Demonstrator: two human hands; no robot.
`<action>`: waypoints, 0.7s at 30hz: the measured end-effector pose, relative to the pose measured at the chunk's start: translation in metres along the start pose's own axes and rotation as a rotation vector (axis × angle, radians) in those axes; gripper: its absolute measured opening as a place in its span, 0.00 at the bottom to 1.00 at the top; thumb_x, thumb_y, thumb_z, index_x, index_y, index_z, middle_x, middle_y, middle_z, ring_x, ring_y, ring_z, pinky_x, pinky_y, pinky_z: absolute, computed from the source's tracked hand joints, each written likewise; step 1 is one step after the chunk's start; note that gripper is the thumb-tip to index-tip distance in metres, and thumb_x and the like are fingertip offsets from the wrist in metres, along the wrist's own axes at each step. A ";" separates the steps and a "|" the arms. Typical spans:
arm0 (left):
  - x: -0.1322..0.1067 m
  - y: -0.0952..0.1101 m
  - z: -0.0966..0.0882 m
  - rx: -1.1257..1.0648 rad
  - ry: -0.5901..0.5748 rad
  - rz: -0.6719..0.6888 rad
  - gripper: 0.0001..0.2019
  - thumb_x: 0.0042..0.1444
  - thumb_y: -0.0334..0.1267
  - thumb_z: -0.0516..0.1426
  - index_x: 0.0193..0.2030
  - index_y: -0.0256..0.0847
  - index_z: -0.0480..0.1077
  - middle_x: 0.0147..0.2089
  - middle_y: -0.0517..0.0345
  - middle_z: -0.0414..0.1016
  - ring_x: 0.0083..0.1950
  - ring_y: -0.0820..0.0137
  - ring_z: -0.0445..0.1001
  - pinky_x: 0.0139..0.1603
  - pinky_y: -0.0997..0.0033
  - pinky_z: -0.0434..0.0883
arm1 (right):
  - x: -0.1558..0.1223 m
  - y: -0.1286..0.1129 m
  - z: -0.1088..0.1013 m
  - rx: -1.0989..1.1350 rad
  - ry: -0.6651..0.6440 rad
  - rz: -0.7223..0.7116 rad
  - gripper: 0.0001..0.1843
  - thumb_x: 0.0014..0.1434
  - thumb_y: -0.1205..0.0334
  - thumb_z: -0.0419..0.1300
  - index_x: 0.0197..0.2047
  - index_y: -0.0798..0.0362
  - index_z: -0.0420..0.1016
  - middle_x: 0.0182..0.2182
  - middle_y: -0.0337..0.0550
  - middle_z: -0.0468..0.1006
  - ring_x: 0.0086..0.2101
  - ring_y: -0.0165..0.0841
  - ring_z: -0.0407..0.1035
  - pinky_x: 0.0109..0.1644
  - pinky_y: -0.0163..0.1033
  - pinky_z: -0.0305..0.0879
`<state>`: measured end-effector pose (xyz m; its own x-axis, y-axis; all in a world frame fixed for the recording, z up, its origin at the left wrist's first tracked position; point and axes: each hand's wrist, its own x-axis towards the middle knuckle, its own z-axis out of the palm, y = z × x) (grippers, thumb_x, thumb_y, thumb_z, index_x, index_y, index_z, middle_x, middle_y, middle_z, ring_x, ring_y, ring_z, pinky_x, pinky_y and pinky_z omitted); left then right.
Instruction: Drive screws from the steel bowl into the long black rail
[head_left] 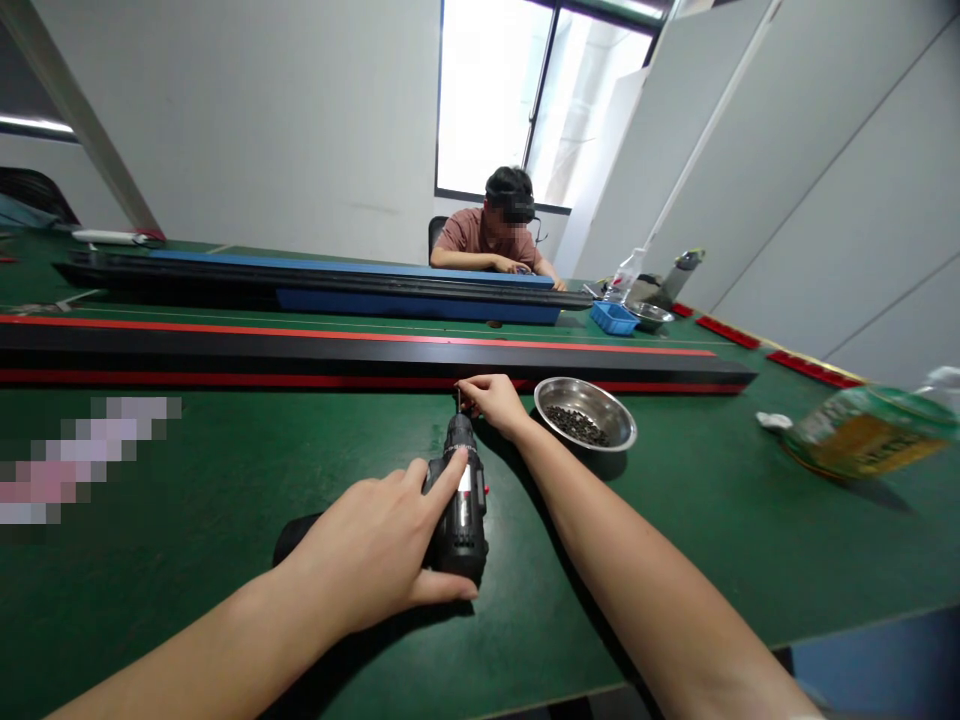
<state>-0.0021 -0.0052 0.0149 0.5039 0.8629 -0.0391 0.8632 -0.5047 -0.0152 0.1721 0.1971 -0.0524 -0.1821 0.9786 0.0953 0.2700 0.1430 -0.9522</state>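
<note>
My left hand [375, 540] is wrapped round a black cordless drill [461, 510], which lies low over the green table with its bit pointing away from me. My right hand [491, 400] is closed in a pinch at the tip of the bit; whatever is between the fingers is too small to make out. Just beyond the tip runs a long black bar with red stripes [375, 353]. Beside my right wrist stands a steel bowl [621, 425] holding many small dark screws [576, 424].
Behind the bar lies a second long black and blue piece [337, 280]. A co-worker [480, 235] sits across the table [675, 560]. Farther right are a blue basket [613, 319], another metal bowl [651, 316], red strips [814, 368] and a tipped green-lidded jar [870, 435].
</note>
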 end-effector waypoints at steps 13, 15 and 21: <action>0.001 0.000 -0.001 0.004 -0.002 -0.001 0.56 0.52 0.70 0.58 0.78 0.43 0.40 0.51 0.43 0.74 0.42 0.50 0.80 0.41 0.52 0.78 | 0.002 0.000 0.001 -0.154 0.010 -0.030 0.14 0.64 0.62 0.59 0.37 0.60 0.85 0.27 0.44 0.81 0.23 0.27 0.69 0.30 0.31 0.63; 0.001 0.000 -0.001 0.005 -0.002 -0.001 0.56 0.52 0.70 0.58 0.78 0.43 0.41 0.51 0.43 0.74 0.42 0.50 0.80 0.41 0.52 0.78 | 0.003 0.000 0.001 -0.165 0.013 -0.022 0.14 0.64 0.62 0.59 0.38 0.59 0.85 0.28 0.44 0.82 0.23 0.27 0.69 0.30 0.31 0.63; 0.001 0.000 -0.001 -0.004 0.011 0.003 0.56 0.52 0.70 0.58 0.78 0.43 0.41 0.52 0.43 0.74 0.42 0.49 0.80 0.41 0.51 0.78 | 0.005 0.001 0.001 -0.186 0.003 -0.009 0.14 0.63 0.62 0.58 0.37 0.58 0.85 0.28 0.43 0.82 0.23 0.27 0.69 0.30 0.31 0.63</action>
<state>-0.0011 -0.0044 0.0155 0.5070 0.8615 -0.0286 0.8616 -0.5074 -0.0108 0.1708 0.2019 -0.0529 -0.1823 0.9777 0.1045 0.4388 0.1760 -0.8812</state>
